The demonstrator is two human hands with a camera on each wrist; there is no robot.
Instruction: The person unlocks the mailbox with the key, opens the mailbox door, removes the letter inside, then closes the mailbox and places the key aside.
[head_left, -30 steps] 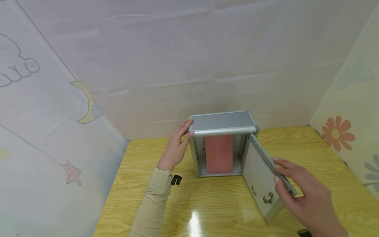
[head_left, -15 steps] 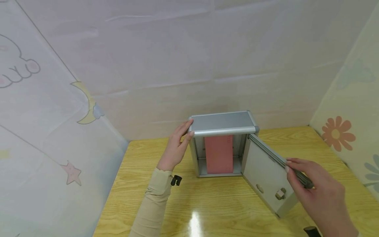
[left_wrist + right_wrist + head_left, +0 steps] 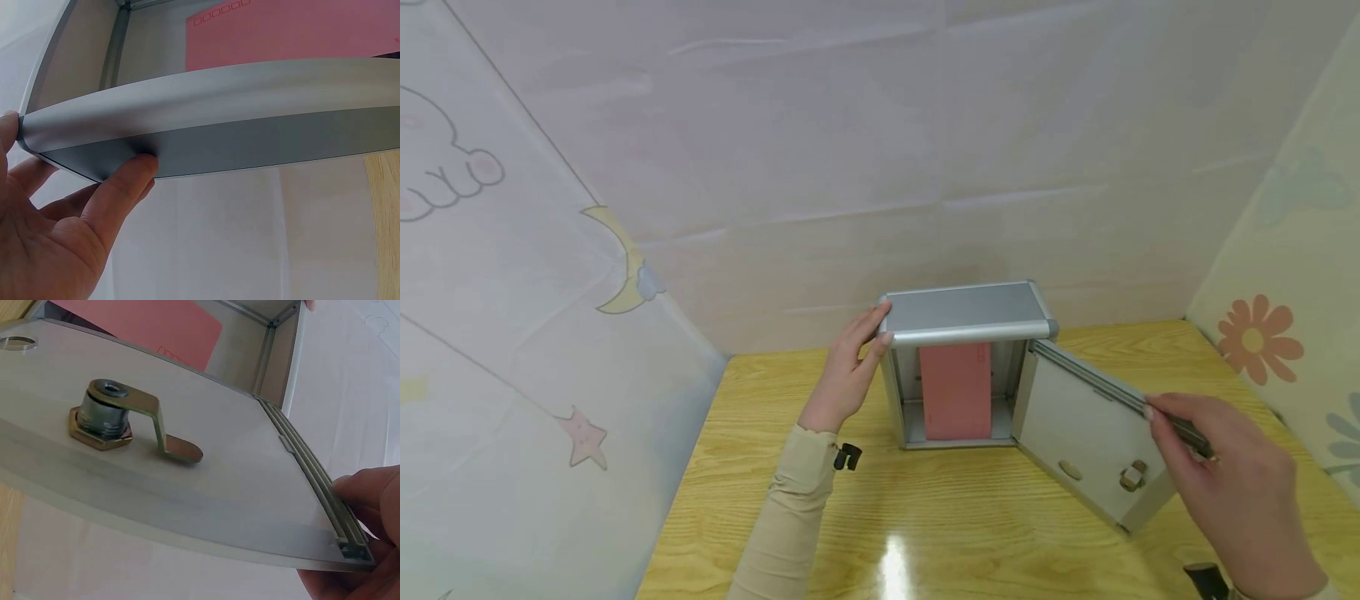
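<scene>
A grey metal box (image 3: 966, 311) stands on the table with its front door (image 3: 1078, 425) swung outward to the right. Inside leans a pink envelope (image 3: 957, 392); printed red squares show on it in the left wrist view. My left hand (image 3: 842, 375) grips the box's upper left corner, thumb at the front edge. With my right hand (image 3: 1236, 487) I pinch the door's top rail near its free end. The door's inner face bears a cam lock (image 3: 115, 412) with a bent metal tongue, and an oval slot (image 3: 1070, 470).
The wood-grain table (image 3: 820, 525) runs back to a pale fabric wall (image 3: 850, 167). Printed side walls stand left and right, the right one with a red flower (image 3: 1255, 339).
My right hand has moved to the right, swinging the door wider. The left hand stays at the box's corner, and the box and envelope remain in place.
</scene>
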